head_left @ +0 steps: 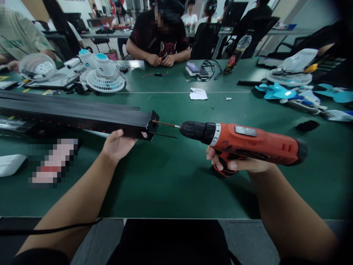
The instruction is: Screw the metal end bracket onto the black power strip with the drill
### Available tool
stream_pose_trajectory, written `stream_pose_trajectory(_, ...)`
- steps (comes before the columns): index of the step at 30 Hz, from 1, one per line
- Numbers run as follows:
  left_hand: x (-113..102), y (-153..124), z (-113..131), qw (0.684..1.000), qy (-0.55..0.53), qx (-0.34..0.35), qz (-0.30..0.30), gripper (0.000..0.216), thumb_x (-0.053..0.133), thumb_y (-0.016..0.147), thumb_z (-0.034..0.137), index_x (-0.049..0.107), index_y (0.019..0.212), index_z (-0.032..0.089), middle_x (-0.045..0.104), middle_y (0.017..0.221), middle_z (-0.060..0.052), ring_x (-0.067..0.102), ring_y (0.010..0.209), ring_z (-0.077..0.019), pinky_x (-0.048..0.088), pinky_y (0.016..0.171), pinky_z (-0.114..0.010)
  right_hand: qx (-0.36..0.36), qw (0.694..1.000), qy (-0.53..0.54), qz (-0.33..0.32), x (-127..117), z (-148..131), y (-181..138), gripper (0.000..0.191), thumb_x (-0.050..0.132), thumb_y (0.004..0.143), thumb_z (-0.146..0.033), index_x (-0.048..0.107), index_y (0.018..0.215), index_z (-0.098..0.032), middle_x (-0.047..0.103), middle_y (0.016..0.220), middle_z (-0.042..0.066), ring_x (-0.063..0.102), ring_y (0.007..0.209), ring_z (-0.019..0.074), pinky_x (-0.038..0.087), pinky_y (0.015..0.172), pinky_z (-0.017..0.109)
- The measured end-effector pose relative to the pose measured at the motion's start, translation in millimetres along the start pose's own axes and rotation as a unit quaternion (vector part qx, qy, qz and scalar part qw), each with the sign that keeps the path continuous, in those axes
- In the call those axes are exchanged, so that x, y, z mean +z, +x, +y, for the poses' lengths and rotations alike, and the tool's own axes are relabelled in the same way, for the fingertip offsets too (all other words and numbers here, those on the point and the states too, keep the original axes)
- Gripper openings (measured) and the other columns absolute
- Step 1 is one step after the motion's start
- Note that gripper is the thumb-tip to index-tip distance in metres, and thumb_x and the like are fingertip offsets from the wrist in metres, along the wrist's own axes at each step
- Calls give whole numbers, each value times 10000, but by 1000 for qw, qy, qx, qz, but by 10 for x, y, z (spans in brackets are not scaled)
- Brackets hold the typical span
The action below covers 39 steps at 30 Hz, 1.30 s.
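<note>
My left hand (pixel 119 144) is wrapped under the near end of a long black rectangular housing (pixel 116 119), thumb up on its side. The housing stretches off to the left, and a small pale label sits by its open end. In my right hand (pixel 242 163) is an orange and black cordless drill (pixel 256 141), gripped by its handle and pointing left. A long thin bit (pixel 168 124) reaches from the chuck to the end of the housing; whether it sits on a screw there is too small to tell. Below it a thin dark rod or wire (pixel 165 135) sticks out of the housing.
White fan parts (pixel 106 79) stand at the back left. Blue fan blades (pixel 278 91) and another fan head lie at the right. A bottle (pixel 238 53), a coiled cable (pixel 212 70) and white paper (pixel 198 94) are further back. A person (pixel 161 36) sits opposite, handling something small.
</note>
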<state>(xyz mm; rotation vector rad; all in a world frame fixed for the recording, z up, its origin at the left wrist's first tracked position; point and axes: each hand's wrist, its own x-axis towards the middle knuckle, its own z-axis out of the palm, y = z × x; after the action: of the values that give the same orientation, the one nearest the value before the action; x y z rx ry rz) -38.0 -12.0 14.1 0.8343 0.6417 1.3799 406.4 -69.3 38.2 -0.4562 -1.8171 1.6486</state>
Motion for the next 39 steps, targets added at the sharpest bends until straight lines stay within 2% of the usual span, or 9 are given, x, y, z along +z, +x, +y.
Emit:
stream_pose_trajectory(2, -8, 3, -2, 1000, 2, -3, 1, 561, 988, 712, 362, 860, 1253, 294, 897, 1259, -98, 803, 1324, -386, 693, 1069, -460, 3, 1000, -2, -10, -3, -1, -1, 472, 886, 1008, -479, 766, 1419, -282, 808, 951, 55, 695, 627, 173, 617, 543, 294)
stream_pose_trajectory(9, 20, -10, 16, 1000, 10, -5, 9, 599, 1010, 690, 379, 861, 1263, 289, 889, 1294, -102, 795, 1334, -404, 685, 1090, -483, -5, 1000, 2, -31, 12, -29, 32, 472, 866, 1032, -463, 749, 1414, -211, 784, 851, 35, 690, 602, 153, 597, 540, 255)
stream_pose_trajectory(15, 45, -15, 8, 1000, -8, -1, 8, 617, 994, 698, 338, 835, 1293, 301, 909, 1157, -61, 832, 1236, -333, 685, 1032, -398, 3, 1000, -8, -29, 15, -54, 40, 501, 867, 1031, -477, 745, 1415, -180, 771, 852, 36, 680, 603, 145, 584, 531, 248)
stream_pose_trajectory(19, 33, -9, 3, 1000, -5, -2, 9, 616, 984, 701, 348, 825, 1294, 304, 905, 1197, -69, 802, 1316, -347, 676, 1055, -406, 3, 1000, -15, -23, 10, -47, 26, 475, 854, 1035, -499, 760, 1418, -234, 771, 849, 38, 682, 602, 168, 584, 526, 279)
stream_pose_trajectory(21, 28, -10, 5, 1000, -4, -3, 7, 604, 988, 702, 352, 831, 1283, 305, 905, 1195, -75, 813, 1290, -346, 683, 1042, -403, -2, 1000, -13, -19, 9, -37, 21, 472, 861, 1029, -492, 760, 1418, -244, 774, 866, 42, 684, 605, 168, 585, 527, 279)
stream_pose_trajectory(27, 52, -21, 17, 1000, -5, -4, 7, 581, 978, 711, 347, 847, 1276, 316, 905, 1206, -75, 813, 1300, -367, 692, 1060, -441, 3, 999, -16, -29, 10, -48, 32, 495, 856, 1038, -490, 752, 1417, -189, 772, 847, 41, 693, 612, 154, 596, 550, 258)
stream_pose_trajectory(34, 69, -18, 20, 1000, -17, 5, -6, 512, 985, 716, 322, 865, 1214, 311, 912, 1156, -67, 865, 1144, -327, 724, 971, -403, 17, 999, -18, -32, 16, -98, 53, 484, 865, 1034, -492, 763, 1420, -220, 802, 889, 45, 701, 620, 150, 610, 533, 247)
stream_pose_trajectory(39, 29, -10, 2, 1000, -7, -1, 8, 555, 974, 711, 341, 843, 1249, 309, 909, 1181, -65, 824, 1268, -350, 689, 1037, -415, 5, 1000, -9, -20, 3, -49, 29, 517, 884, 1017, -491, 764, 1415, -183, 791, 881, 53, 704, 629, 155, 604, 535, 248)
